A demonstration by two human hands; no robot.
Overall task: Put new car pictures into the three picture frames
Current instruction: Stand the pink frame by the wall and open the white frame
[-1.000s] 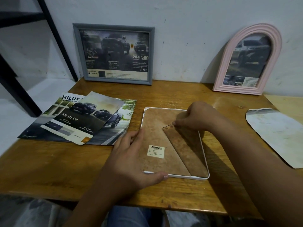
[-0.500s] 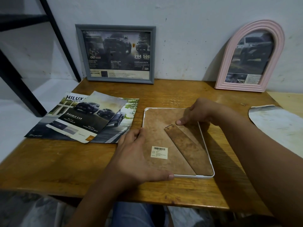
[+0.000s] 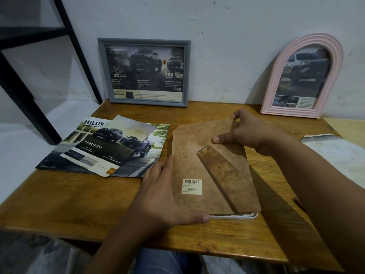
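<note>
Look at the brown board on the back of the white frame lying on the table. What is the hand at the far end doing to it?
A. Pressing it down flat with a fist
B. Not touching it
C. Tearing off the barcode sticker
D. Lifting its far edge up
D: the right hand pinches the far edge of the brown backing board, which is raised above the white frame underneath.

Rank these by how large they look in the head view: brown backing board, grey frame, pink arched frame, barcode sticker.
1. Brown backing board, though it lies nearest the camera.
2-3. Grey frame and pink arched frame: too similar in apparent area to rank.
4. Barcode sticker, clearly smallest.
</note>
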